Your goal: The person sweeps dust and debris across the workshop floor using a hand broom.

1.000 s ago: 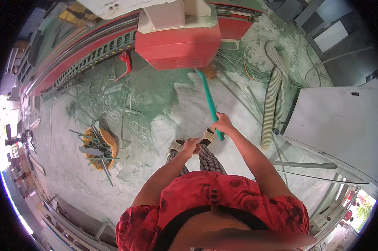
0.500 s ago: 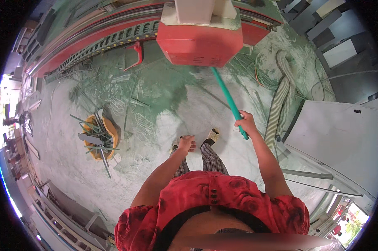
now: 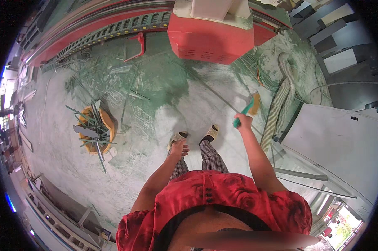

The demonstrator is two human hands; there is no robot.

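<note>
Much of the broom [image 3: 248, 108] is hard to read: only a short green stretch of handle shows above the right hand [image 3: 243, 122], and the yellow bristle head at its far end is foreshortened against the dusty floor [image 3: 155, 138]. The right hand is closed around the handle's near end, held out to the right of the person's feet. The left hand [image 3: 179, 148] hangs loose with fingers slightly spread, holding nothing, just over the left sandal [image 3: 177, 137] — it hides part of that foot. The right sandal [image 3: 211, 132] lies beside it; two sandals in all, pale and flat.

The red machine housing [image 3: 210, 38] at the far side is cut off at the top edge, so its full shape cannot be told. One ribbed grey hose [image 3: 279, 104] curves down the right, its near end hidden behind a white panel [image 3: 331, 142]. To the left stands one round orange basket [image 3: 97, 129] bristling with thin green strips, too tangled to count. The concrete floor is green-painted, powdered white, and scattered with wiry offcuts — fine detail is lost toward the rim.
</note>
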